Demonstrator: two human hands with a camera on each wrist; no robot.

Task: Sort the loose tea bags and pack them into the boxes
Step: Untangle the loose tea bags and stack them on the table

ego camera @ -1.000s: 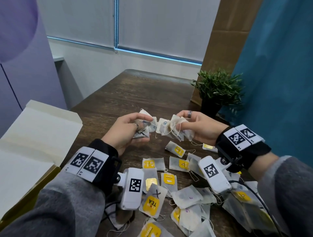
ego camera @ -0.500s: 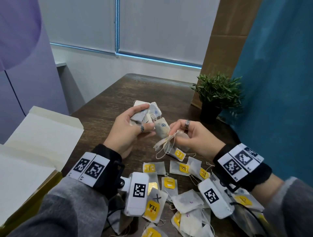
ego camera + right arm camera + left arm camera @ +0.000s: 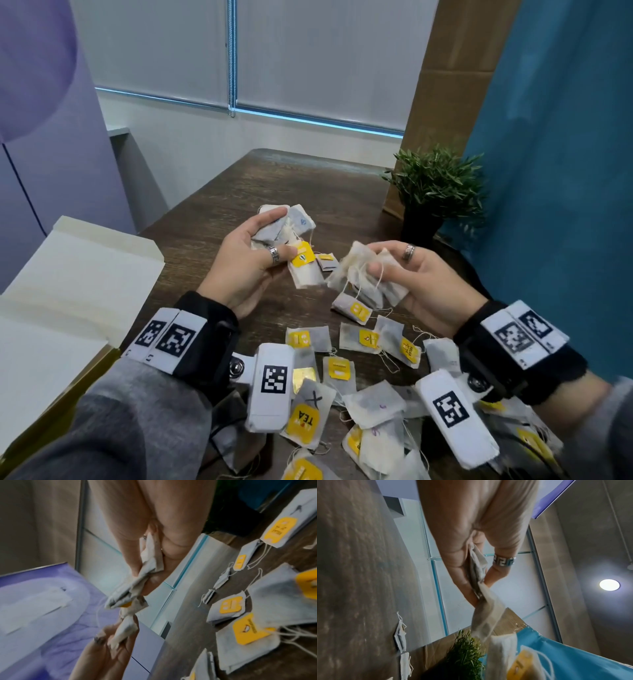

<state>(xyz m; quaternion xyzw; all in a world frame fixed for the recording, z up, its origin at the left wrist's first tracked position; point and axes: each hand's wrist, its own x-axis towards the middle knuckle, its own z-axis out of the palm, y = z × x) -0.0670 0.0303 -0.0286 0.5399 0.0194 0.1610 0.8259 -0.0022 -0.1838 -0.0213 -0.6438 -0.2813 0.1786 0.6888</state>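
My left hand grips a small bundle of grey tea bags above the dark wooden table; one bag with a yellow tag hangs under its thumb. The left wrist view shows bags pinched between thumb and fingers. My right hand holds a second bunch of pale tea bags with strings, also seen as tea bags in the right wrist view. The two bunches are a little apart. Several loose tea bags with yellow tags lie on the table below my wrists.
An open cream box with a yellow-green wall stands at the left table edge. A small potted plant sits at the back right, by a cardboard panel and a blue curtain. The far table shows bare wood.
My hands drew apart, each keeping its bunch. A yellow-tagged bag now hangs from the left hand's bundle. The right hand turned palm up and shifted right.
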